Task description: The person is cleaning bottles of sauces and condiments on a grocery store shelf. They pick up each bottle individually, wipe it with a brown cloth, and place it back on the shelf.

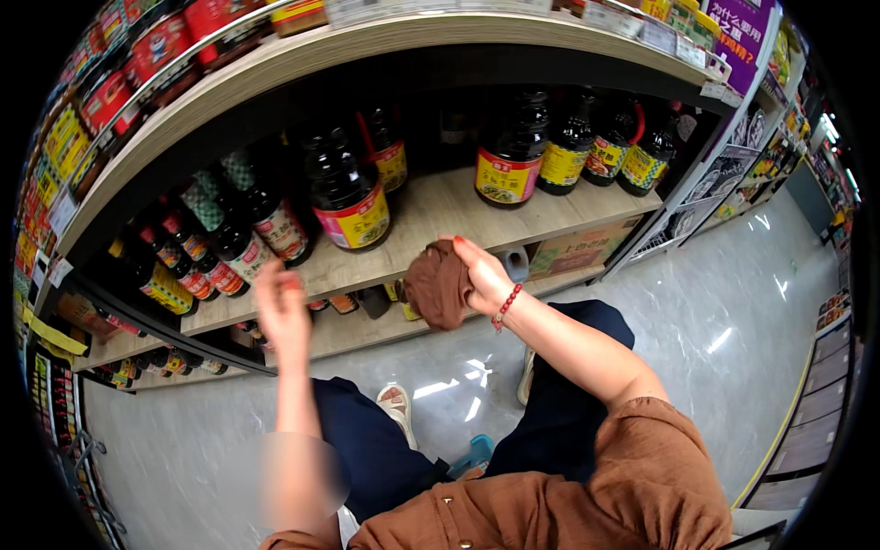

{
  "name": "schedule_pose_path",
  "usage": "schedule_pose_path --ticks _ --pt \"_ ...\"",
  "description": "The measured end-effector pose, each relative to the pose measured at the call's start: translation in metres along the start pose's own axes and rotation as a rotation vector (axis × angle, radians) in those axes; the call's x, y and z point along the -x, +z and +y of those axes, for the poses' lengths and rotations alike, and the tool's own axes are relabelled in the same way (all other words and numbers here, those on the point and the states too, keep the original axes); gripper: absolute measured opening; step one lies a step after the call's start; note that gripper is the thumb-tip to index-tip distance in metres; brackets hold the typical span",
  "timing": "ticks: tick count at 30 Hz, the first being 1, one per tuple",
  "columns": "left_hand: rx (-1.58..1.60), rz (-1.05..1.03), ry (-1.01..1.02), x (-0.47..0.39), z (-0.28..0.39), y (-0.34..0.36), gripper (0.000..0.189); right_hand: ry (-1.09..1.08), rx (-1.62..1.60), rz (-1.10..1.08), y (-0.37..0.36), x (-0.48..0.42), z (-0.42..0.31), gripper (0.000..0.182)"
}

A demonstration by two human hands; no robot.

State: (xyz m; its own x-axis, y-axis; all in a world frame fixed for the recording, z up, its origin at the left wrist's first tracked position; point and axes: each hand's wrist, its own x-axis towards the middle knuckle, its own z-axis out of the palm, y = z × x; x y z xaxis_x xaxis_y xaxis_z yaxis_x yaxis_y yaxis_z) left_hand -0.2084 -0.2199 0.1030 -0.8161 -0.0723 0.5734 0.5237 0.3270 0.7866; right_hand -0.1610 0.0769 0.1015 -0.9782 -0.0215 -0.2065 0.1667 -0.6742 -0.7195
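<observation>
My right hand (487,280) grips a bunched brown cloth (437,287) in front of the shelf edge. To the left, my left hand (283,313) is raised and blurred by motion, with nothing visible in it. It is nearest to a dark glass bottle with a pale label (246,256); whether they touch cannot be made out. Just right of that stands another dark bottle with a checked cap (280,230). A large soy sauce jug (352,216) with a yellow and pink label is near the middle of the wooden shelf (430,213).
Another large jug (507,175) and several smaller dark bottles stand at the shelf's right. Jars (161,51) line the shelf above. Below are a cardboard box (584,247) and more bottles. A blue plastic object (473,455) lies between my legs on the shiny floor (440,392).
</observation>
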Motion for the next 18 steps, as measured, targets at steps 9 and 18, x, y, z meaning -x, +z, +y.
schedule_pose_path --ticks 9,18 --pt "-0.012 -0.396 0.235 -0.009 0.116 0.204 0.024 -0.499 -0.276 -0.359 -0.035 0.021 -0.047 0.057" --pt "0.141 -0.390 0.533 -0.036 0.193 0.290 0.048 -0.440 -0.514 -0.091 -0.080 0.038 -0.101 0.048"
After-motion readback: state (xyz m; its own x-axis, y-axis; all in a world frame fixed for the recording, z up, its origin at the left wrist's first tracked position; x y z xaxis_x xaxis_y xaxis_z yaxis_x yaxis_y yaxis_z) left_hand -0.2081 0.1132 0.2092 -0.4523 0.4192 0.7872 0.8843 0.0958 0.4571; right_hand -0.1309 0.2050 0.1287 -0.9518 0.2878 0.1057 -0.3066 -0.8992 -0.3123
